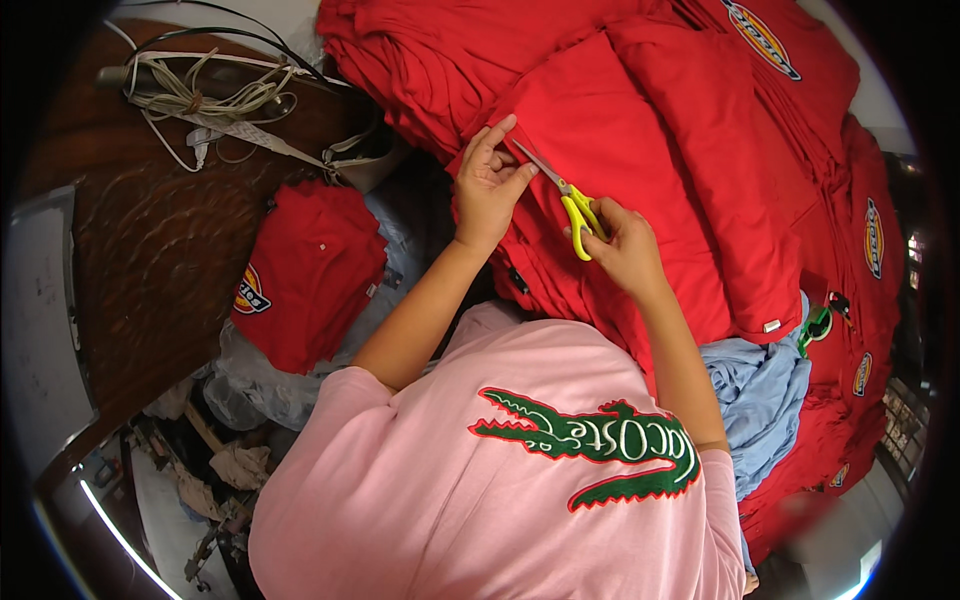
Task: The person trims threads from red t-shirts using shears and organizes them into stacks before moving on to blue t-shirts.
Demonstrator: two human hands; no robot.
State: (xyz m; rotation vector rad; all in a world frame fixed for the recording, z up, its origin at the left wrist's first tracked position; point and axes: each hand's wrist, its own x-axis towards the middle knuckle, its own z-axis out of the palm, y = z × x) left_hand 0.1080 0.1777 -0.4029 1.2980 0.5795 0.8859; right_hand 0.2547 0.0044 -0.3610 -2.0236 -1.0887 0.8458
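Observation:
My right hand (622,243) holds yellow-green-handled scissors (577,215), fingers in and around the loops. Their metal blades point up and left over a large red garment (650,130) spread in front of me. Close by the blade tips, my left hand (487,190) is at the garment's left edge. Its index finger and thumb reach to either side of the blades, and the cloth edge seems to be gripped by its fingers, partly hidden behind the hand.
A stack of red cut cloth (315,270) lies on clear plastic at left. Tangled cables (215,90) lie on a carved wooden surface (150,230). Light blue cloth (755,400) and a green ring-shaped object (818,325) are at right, beside more red garments (865,290).

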